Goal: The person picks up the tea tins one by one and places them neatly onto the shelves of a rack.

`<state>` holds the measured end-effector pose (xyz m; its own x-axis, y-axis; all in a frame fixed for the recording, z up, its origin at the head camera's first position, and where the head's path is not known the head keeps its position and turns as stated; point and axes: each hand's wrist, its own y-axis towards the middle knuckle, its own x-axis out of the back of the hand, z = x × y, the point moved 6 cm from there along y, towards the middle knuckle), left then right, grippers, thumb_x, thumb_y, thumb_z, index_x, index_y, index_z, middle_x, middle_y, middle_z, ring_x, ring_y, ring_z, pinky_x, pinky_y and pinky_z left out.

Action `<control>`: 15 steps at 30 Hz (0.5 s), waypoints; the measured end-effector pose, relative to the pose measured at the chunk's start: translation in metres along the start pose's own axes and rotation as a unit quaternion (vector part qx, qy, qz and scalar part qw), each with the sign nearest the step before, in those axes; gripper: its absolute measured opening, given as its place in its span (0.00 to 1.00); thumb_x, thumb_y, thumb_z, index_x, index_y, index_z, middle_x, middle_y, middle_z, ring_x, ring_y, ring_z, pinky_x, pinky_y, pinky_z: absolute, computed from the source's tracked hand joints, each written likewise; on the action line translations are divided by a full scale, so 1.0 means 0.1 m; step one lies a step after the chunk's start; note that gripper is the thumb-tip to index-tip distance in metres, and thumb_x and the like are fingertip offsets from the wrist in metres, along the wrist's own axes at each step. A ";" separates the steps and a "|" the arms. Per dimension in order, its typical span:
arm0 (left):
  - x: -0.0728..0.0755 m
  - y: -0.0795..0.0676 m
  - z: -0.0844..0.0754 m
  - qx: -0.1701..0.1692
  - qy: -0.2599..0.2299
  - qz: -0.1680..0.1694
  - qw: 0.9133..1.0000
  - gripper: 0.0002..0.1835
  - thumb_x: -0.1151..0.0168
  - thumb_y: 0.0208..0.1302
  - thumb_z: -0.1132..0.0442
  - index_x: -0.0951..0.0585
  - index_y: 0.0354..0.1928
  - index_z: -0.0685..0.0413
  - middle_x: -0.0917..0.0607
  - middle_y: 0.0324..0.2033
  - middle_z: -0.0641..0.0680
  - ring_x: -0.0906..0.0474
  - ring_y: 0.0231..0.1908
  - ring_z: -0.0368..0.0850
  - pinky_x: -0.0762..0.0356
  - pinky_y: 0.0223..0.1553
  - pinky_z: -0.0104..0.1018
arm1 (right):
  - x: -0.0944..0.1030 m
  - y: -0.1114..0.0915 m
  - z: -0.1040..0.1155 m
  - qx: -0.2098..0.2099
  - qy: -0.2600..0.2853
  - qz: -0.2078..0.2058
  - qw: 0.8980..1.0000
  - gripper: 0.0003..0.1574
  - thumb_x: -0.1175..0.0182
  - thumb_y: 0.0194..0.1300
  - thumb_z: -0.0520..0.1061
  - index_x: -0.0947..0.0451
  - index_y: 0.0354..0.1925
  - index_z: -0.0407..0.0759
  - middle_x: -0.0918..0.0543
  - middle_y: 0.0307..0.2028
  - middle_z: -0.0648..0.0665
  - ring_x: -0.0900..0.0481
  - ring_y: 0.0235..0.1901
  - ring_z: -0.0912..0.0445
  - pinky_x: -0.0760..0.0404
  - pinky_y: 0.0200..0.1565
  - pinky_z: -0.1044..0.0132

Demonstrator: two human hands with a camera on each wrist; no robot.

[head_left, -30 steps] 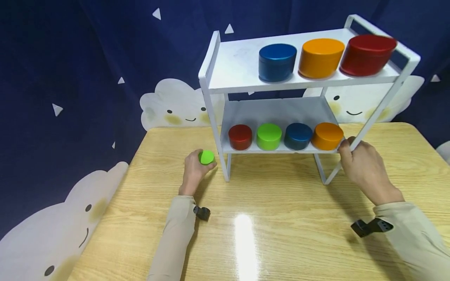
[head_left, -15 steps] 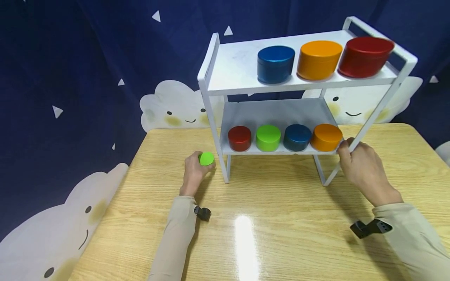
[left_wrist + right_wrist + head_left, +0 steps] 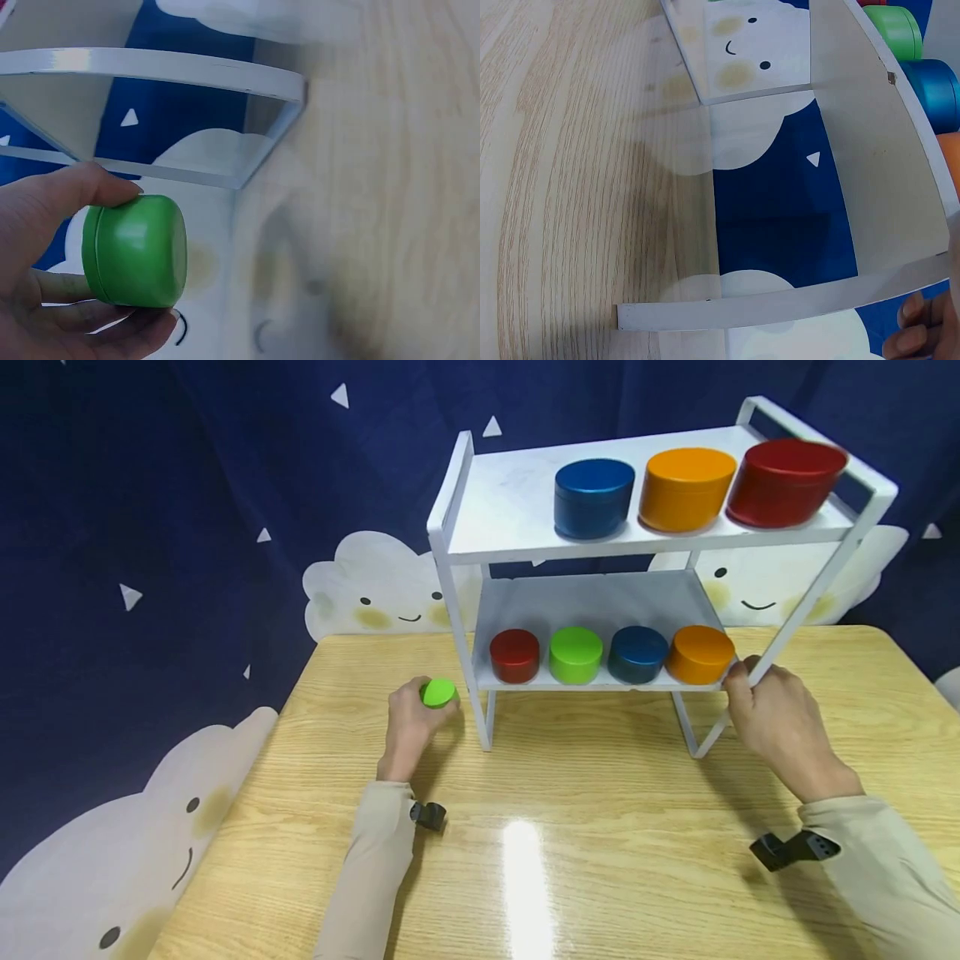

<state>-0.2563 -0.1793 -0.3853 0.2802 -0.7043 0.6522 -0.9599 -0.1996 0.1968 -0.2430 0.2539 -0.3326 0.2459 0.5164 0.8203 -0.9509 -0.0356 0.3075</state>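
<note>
My left hand (image 3: 408, 722) pinches a small green round tin (image 3: 439, 693) between thumb and fingers, just left of the white rack's front left leg. In the left wrist view the tin (image 3: 139, 251) lies on its side in my grasp, its lid seam near the palm. On the right, my right hand (image 3: 783, 722) grips the white two-tier rack (image 3: 506, 485) where the lower shelf meets its right front leg. Curled fingertips (image 3: 911, 337) show below the frame bar in the right wrist view; the rest of that hand is mostly out of that picture.
On the lower shelf stand a red tin (image 3: 514, 657), a green tin (image 3: 575, 656), a blue tin (image 3: 637, 655) and an orange tin (image 3: 701, 656). Larger blue (image 3: 594, 499), orange (image 3: 686, 491) and red tins (image 3: 785, 485) occupy the top. The wooden table (image 3: 600, 827) meets a cloud-patterned curtain.
The left hand has shifted slightly left and up with the green tin, a little farther from the rack's leg. The right hand keeps its grip; the head view has moved a little.
</note>
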 end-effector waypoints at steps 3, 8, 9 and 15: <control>0.06 -0.01 -0.05 -0.022 -0.008 -0.015 1.000 0.20 0.30 0.50 0.60 0.20 0.43 0.66 0.17 0.36 0.60 0.21 0.36 0.52 0.20 0.39 0.42 | 0.00 0.00 0.01 0.004 0.000 -0.003 1.000 0.31 0.72 0.74 0.55 0.36 0.23 0.38 0.33 0.18 0.40 0.32 0.18 0.45 0.38 0.19 0.58; 0.20 -0.01 -0.21 -0.066 -0.008 -0.039 0.997 0.19 0.32 0.51 0.59 0.20 0.42 0.65 0.17 0.35 0.59 0.22 0.35 0.51 0.22 0.38 0.42 | 0.02 0.00 0.02 0.011 -0.002 -0.003 1.000 0.32 0.72 0.74 0.54 0.34 0.23 0.38 0.32 0.18 0.40 0.30 0.20 0.44 0.37 0.19 0.58; 0.23 -0.02 -0.24 -0.070 -0.006 -0.040 0.997 0.19 0.32 0.51 0.59 0.20 0.42 0.65 0.17 0.35 0.60 0.22 0.35 0.52 0.22 0.39 0.43 | 0.02 0.00 0.02 0.012 -0.002 -0.003 1.000 0.32 0.72 0.74 0.54 0.34 0.23 0.38 0.32 0.18 0.40 0.30 0.20 0.44 0.37 0.19 0.58; 0.34 -0.09 -0.42 -0.080 0.008 -0.031 0.996 0.20 0.31 0.51 0.59 0.19 0.44 0.66 0.18 0.35 0.60 0.23 0.35 0.51 0.22 0.37 0.41 | 0.01 0.00 0.01 0.008 -0.001 -0.001 1.000 0.32 0.72 0.73 0.54 0.34 0.23 0.38 0.33 0.19 0.40 0.31 0.20 0.44 0.37 0.19 0.58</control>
<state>-0.2381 -0.1731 -0.3344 0.3400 -0.6822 0.6473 -0.9277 -0.1307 0.3496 -0.2428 0.2531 -0.3311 0.2490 0.5152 0.8201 -0.9471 -0.0477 0.3175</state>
